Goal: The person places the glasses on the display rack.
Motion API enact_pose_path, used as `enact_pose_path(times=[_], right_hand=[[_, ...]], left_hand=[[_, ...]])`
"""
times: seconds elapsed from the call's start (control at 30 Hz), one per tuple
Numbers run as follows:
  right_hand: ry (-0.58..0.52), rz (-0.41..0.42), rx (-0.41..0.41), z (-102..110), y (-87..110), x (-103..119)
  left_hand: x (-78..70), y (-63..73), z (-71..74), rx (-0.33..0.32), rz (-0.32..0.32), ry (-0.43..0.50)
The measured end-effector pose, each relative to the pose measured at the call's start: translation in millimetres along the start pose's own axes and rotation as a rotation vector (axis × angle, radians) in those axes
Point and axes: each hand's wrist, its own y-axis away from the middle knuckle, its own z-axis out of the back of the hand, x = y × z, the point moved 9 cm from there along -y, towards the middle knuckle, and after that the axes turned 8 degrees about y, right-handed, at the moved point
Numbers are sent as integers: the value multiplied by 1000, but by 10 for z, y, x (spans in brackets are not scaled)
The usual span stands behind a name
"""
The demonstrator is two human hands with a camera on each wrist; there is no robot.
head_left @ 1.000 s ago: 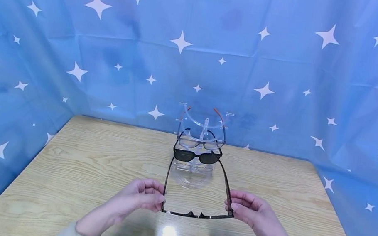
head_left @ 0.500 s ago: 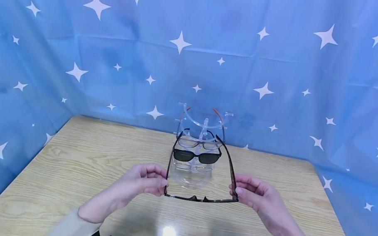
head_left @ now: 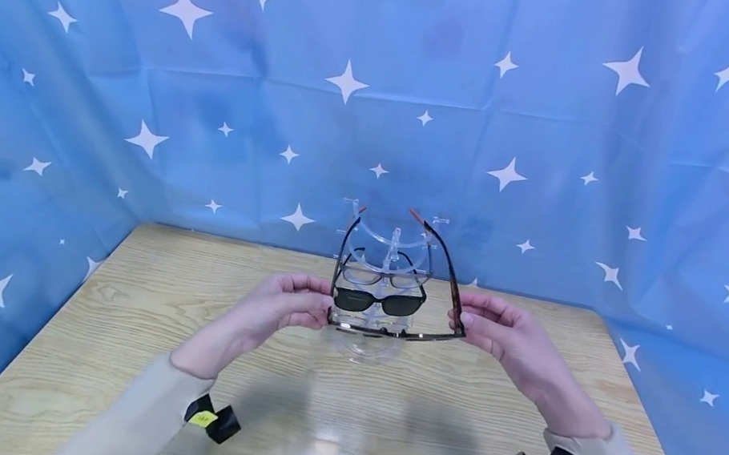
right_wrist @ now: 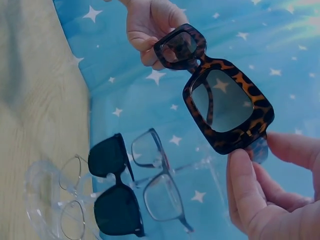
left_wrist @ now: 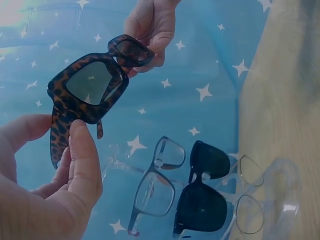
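A pair of tortoiseshell sunglasses [right_wrist: 260,95] with thick squarish rims is held in the air, temples unfolded and pointing away. My left hand [head_left: 292,303] pinches it near the left hinge between thumb and fingers. At the other hinge, my right hand [head_left: 499,334] grips the frame the same way. Just beyond the hands stands a clear plastic eyewear stand [head_left: 395,243]. On it sit clear-lensed glasses [left_wrist: 155,192] with orange temple tips, then black sunglasses [left_wrist: 201,207] below, then thin wire-rimmed glasses [left_wrist: 250,214] lowest. The held sunglasses partly cover the lowest pair in the head view.
The stand rests on a light wood-grain table [head_left: 179,284], towards its back edge. Behind and at the sides hangs a blue cloth [head_left: 438,61] with white stars. Black wrist cameras [head_left: 213,420] are strapped over pale sleeves [head_left: 159,395].
Both hands have moved forward and up in the head view, carrying the tortoiseshell sunglasses towards the stand. Their temples now reach beside its upper tiers. The glasses on the stand have not moved.
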Motion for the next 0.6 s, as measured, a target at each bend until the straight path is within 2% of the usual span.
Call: enact_pose_path(times=[0.17, 0.37, 0.6], right_hand=[[-28, 4, 0, 58, -133, 79], [-56, -15, -34, 152, -285, 139], [-10, -62, -79, 230, -445, 163]], left_hand=[[-100, -133, 19, -20, 2, 22], [-223, -292, 29, -10, -5, 43], [-298, -458, 104, -48, 7, 84]])
